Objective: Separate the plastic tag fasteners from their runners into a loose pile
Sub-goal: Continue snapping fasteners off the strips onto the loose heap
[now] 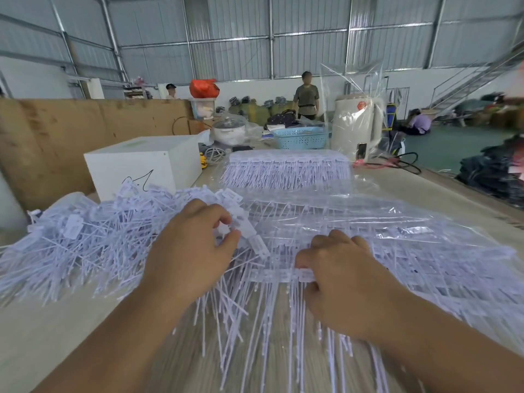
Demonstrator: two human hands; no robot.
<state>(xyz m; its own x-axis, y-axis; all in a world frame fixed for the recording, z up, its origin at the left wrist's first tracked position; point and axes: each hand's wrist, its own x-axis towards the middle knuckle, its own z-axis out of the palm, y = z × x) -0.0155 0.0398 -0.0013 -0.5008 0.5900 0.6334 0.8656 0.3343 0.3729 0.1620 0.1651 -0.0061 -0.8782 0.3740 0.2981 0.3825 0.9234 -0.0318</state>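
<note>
Fasteners (249, 231) you're working on sit at table centre, right in front of you: pale lilac-white plastic, each a small flat rectangular head with a long thin tail, joined side by side on a runner (283, 275). They look very light and springy; tails bend easily and would tangle, heads are the stiff part, so take hold at the head close to the runner and twist or snap there, not on the tail. The thin joints look like they'd break with little force; pulling tails would likely just bend them. Your left hand (192, 248) has thumb and fingertips pinching one head at the strip's end. Your right hand (340, 282) is curled over the runner strip, thumb under and fingers on top, clamping it down with tails fanning toward you. Loose pile (85, 236) lies to your left, already big, tails pointing every way. Unseparated sheets (411, 251) spread right under clear bag film (368, 214); another stack (286, 168) sits further back. Beyond: white box (141, 163), blue basket (300, 137), bagged kettle (357, 126). Table (56, 336) is pale wood.
</note>
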